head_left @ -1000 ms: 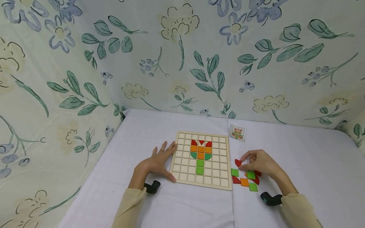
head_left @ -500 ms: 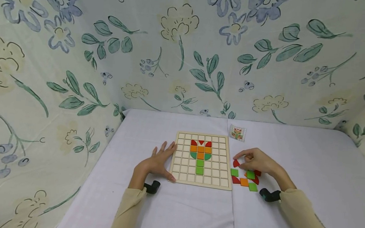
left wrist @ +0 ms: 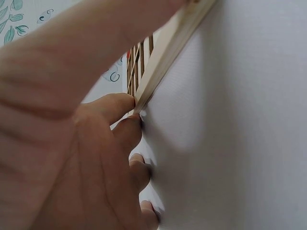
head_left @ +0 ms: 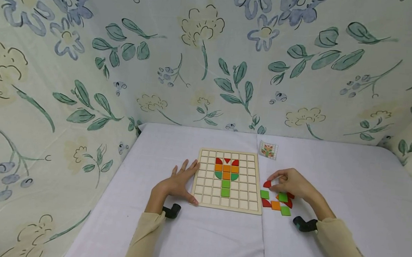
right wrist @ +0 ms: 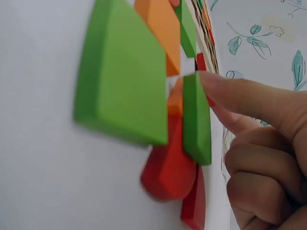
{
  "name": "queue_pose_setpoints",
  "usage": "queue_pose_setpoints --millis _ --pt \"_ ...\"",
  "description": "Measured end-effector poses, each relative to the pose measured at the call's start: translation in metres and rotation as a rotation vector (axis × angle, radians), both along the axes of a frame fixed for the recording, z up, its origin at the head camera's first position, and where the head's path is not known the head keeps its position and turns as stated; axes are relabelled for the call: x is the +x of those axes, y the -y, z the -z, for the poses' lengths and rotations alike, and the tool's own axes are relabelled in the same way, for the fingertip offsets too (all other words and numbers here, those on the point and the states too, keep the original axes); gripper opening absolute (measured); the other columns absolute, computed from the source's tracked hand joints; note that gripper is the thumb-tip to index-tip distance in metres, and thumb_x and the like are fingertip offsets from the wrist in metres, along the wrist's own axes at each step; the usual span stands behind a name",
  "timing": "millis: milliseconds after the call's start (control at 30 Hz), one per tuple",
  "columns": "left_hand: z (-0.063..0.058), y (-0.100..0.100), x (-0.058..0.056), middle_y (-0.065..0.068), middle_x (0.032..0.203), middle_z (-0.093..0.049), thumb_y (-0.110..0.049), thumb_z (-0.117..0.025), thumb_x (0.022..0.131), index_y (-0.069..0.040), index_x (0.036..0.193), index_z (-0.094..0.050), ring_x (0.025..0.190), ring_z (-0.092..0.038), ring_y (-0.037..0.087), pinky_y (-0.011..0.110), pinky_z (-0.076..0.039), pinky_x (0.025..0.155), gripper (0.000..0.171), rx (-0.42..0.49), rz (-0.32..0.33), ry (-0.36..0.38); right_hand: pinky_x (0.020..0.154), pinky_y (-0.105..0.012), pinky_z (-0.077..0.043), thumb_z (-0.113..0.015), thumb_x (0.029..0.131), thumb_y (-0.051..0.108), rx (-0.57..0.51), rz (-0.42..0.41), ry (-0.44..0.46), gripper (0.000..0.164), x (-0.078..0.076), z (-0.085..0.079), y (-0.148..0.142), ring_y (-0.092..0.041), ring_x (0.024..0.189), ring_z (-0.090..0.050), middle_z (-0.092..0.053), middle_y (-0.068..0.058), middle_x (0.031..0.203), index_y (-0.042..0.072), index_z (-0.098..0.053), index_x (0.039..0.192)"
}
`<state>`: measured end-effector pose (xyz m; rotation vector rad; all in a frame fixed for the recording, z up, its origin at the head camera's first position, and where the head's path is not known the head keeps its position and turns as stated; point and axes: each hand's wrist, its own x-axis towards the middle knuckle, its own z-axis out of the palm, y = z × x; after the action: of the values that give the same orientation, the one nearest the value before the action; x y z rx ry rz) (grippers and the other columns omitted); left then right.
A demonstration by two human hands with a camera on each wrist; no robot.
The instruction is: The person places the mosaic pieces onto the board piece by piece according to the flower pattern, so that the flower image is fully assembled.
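Note:
My left hand (head_left: 177, 183) lies spread at the left side of a wooden grid board (head_left: 226, 209), thumb at its near corner and fingertips along its edge. In the board's cells, red, orange and green tiles form a tulip with a light green stem (head_left: 225, 188). Right of the board, my right hand (head_left: 293, 184) pinches a red rounded tile (head_left: 267, 184) between thumb and index finger, low over the cloth. In the right wrist view its other fingers are curled in, and the thumb overlaps a green square tile (right wrist: 197, 120).
Loose tiles lie by the board's right edge: green squares (head_left: 264, 194), an orange square (head_left: 276, 205) and red pieces (head_left: 266, 203), some overlapping. Behind them is a small picture card (head_left: 268, 150) of a flower. A floral cloth (head_left: 211, 57) hangs behind the white-covered table (head_left: 219, 241).
The red tile has turned between my right fingers, its rounded side swinging from the bottom towards the top. My right hand shifted slightly left, then back. The left hand and board stayed still.

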<state>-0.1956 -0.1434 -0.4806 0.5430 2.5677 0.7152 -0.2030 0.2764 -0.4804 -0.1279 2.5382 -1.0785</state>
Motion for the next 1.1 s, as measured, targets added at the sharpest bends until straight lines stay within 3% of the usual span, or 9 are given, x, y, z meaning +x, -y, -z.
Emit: queue_pose_setpoints --millis 300,667,867,1100 --pt "0.000 0.001 0.001 0.003 0.177 -0.001 -0.038 -0.099 0.065 -0.013 0.167 -0.013 0.163 0.012 0.035 0.065 0.007 0.129 0.136 0.014 -0.003 0.000 0.045 -0.023 -0.022 -0.081 0.089 0.026 -0.067 0.109 -0.101 0.039 0.009 -0.007 0.021 -0.012 0.049 -0.027 -0.026 0.005 0.058 0.004 -0.074 0.120" --pt "0.001 0.001 0.000 0.002 0.177 -0.001 -0.039 -0.099 0.065 -0.014 0.168 -0.013 0.163 0.012 0.034 0.064 0.007 0.130 0.136 0.007 -0.005 -0.008 0.045 -0.022 -0.019 -0.084 0.086 0.018 -0.222 0.065 -0.084 0.033 0.019 -0.004 0.072 -0.011 0.048 -0.023 -0.027 0.005 0.056 0.002 -0.076 0.114" --pt "0.002 0.000 0.000 0.002 0.177 -0.002 -0.040 -0.099 0.063 -0.014 0.167 -0.014 0.163 0.011 0.034 0.063 0.007 0.130 0.137 0.006 -0.012 -0.012 0.048 -0.022 -0.020 -0.087 0.083 0.019 -0.199 0.036 -0.107 0.030 0.018 0.003 0.090 -0.012 0.050 -0.024 -0.028 0.004 0.056 0.006 -0.078 0.108" --pt "0.001 -0.001 -0.001 0.001 0.177 -0.001 -0.040 -0.099 0.064 -0.014 0.168 -0.013 0.163 0.012 0.033 0.063 0.008 0.130 0.137 0.009 -0.010 -0.004 0.049 -0.023 -0.020 -0.088 0.082 0.018 -0.149 0.091 -0.053 0.027 0.019 0.006 0.102 -0.014 0.052 -0.025 -0.029 0.003 0.056 0.011 -0.079 0.107"
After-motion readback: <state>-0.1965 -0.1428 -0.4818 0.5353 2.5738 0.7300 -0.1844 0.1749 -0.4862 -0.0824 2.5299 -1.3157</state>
